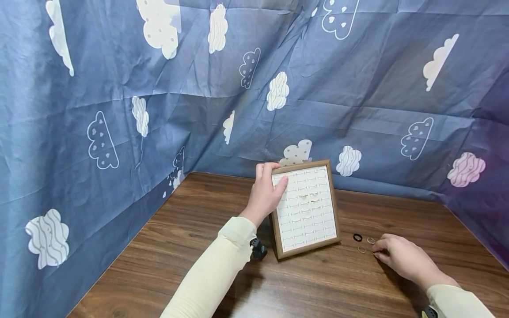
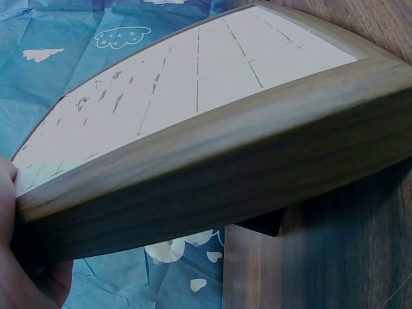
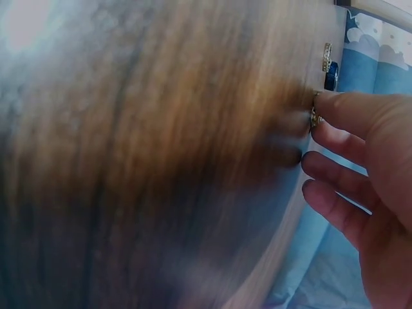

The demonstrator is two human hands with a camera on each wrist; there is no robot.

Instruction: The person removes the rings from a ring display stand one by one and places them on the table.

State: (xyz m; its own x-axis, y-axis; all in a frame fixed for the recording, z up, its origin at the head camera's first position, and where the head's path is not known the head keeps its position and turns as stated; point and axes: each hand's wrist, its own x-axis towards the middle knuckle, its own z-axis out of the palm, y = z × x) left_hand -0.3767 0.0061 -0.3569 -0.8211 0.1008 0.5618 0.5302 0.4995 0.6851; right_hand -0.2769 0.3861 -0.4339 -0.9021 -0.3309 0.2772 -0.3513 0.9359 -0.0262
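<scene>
Fingers [image 1: 267, 165] of the left hand [image 1: 264, 196] hook over the top of a wood-framed ring display [image 1: 308, 248], near its upper left corner, with the thumb [image 1: 282, 182] on the front, so the frame is held between them. To the right of the display, the right hand [image 1: 405, 256] is down at the table [image 1: 199, 212], its thumb and fingertips drawn narrow; a gold-toned ring [image 3: 315, 111] is right at the tips, but I can't tell whether it is pinched or only touched. Between that hand and the display lie a black ring [image 3: 331, 76] and a second gold-toned ring [image 3: 327, 56], both near the display's lower right corner.

The display itself stands tilted on the table, its white panel [image 1: 308, 225] lined with rows of narrow slots. A few rings [image 1: 315, 201] sit in slots just above the display's middle. Under its left side a dark piece [image 2: 264, 223] shows, too little to identify. Below and left of the display runs a pale yellow sleeve [image 1: 218, 260], a black device [image 1: 258, 249] at its cuff. Behind the display hangs blue cloth [image 1: 175, 70] printed with white clouds [image 1: 277, 90].
</scene>
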